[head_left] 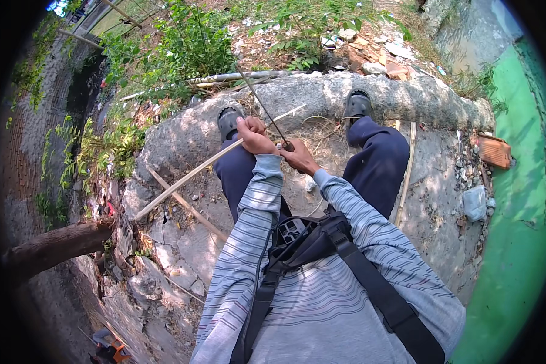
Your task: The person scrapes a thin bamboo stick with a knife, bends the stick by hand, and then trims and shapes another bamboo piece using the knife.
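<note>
My left hand (256,136) is closed round a long pale bamboo strip (185,185), its thumb up. The strip slants from the lower left up past my fist, and its split tip lies between my feet. Just to the right, my right hand (301,159) grips the short dark handle of a long knife (258,101). Its thin dark blade, seen nearly edge-on, points up and left and crosses the strip beyond my left fist. I cannot tell whether blade and strip touch. Both hands are close together between my knees.
My shoes rest by a curved concrete ledge (424,100). Other strips lie at left (188,206) and right (407,173). An orange plastic container (495,151) and clear bag (474,203) lie beside a green surface (515,242). A trunk (60,246) juts in; bushes (194,54) grow ahead.
</note>
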Tool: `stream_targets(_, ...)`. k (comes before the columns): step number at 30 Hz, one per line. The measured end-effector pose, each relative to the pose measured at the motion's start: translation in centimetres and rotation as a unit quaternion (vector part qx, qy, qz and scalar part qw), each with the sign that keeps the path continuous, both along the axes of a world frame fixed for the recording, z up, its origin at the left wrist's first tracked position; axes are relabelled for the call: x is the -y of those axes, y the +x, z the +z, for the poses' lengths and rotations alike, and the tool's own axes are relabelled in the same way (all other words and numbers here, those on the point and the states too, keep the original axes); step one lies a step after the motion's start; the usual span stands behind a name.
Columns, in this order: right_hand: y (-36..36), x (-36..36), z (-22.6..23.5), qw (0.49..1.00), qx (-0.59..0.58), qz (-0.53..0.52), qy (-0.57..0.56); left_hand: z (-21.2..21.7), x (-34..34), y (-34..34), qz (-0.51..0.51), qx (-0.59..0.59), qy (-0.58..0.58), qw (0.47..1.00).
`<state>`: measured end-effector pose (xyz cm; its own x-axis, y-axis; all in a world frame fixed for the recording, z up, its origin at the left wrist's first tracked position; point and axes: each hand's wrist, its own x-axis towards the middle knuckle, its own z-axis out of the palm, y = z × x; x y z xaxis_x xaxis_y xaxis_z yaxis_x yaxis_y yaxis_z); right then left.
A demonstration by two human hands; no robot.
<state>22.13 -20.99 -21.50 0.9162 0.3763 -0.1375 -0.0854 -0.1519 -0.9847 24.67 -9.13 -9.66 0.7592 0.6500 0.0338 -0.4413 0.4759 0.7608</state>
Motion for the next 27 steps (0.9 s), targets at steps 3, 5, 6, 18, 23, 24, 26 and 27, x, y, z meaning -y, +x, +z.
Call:
stream_targets(3, -0.5, 0.1, 0.7, 0.998, -0.053, -0.012, 0.016, -0.2, -0.1, -0.3, 0.003, -0.005, -0.003, 1.0)
stream_targets(5, -0.6, -0.2, 1.4, 0.994, -0.105, -0.02, -0.01, -0.5, -0.5, -0.3, 0.005, -0.019, 0.0, 1.0)
stream_targets(6, -0.6, -0.2, 1.3, 0.998, -0.049, -0.041, -0.028, -0.3, -0.4, -0.2, 0.011, -0.012, 0.0, 1.0)
stream_targets(18, -0.7, 0.1, 1.0, 0.999, -0.033, -0.024, -0.033, -0.5, -0.4, -0.1, 0.002, -0.003, 0.019, 1.0)
stream_targets(23, -0.2, 0.7, -0.6, 0.999, -0.01, -0.001, -0.037, 0.3, 0.2, -0.3, 0.001, 0.001, 0.023, 1.0)
stream_targets(24, 0.1, 0.9, -0.9, 0.998, -0.049, -0.013, -0.044, 0.3, 0.4, -0.2, -0.003, 0.0, 0.009, 1.0)
stream_targets(26, 0.4, 1.4, -1.6, 0.997, -0.041, -0.027, -0.058, 0.3, 0.7, 0.0, -0.003, -0.008, 0.018, 1.0)
stream_targets(27, 0.0, 1.2, -1.3, 0.996, -0.042, -0.035, -0.071, 0.1, 0.6, -0.3, 0.002, -0.026, 0.028, 0.999)
